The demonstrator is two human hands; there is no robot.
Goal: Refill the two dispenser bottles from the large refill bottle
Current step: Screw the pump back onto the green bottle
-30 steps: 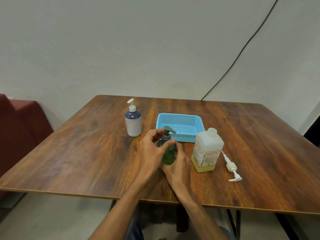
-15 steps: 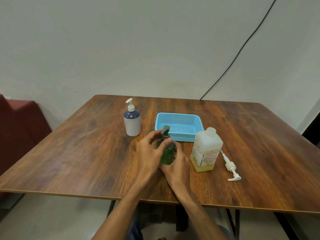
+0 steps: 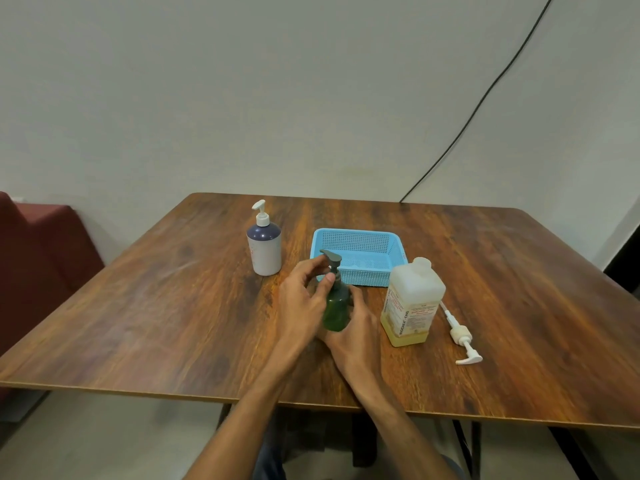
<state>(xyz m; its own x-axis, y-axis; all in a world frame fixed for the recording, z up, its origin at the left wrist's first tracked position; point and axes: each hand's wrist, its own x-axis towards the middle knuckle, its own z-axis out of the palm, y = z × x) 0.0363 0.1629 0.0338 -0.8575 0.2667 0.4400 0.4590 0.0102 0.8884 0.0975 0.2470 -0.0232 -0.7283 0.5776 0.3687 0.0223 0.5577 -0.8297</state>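
Note:
A small green dispenser bottle (image 3: 335,311) with a grey pump head stands on the wooden table (image 3: 173,306) near the front middle. My right hand (image 3: 356,327) grips its body from the right and below. My left hand (image 3: 303,299) pinches the collar under the pump head with thumb and fingers. A white and dark blue dispenser bottle (image 3: 264,245) with a white pump stands further back on the left. The large refill bottle (image 3: 412,303), translucent with yellow liquid low inside, stands open to the right. Its white pump (image 3: 459,336) lies on the table beside it.
A light blue mesh basket (image 3: 358,256) sits behind the green bottle. A red seat (image 3: 38,258) is off the table's left side. A black cable (image 3: 485,95) runs down the wall to the table's back edge.
The grey pump head has turned: its spout pointed right, then away, and now points left. My left fingers shifted around the collar. My right hand kept its hold on the bottle.

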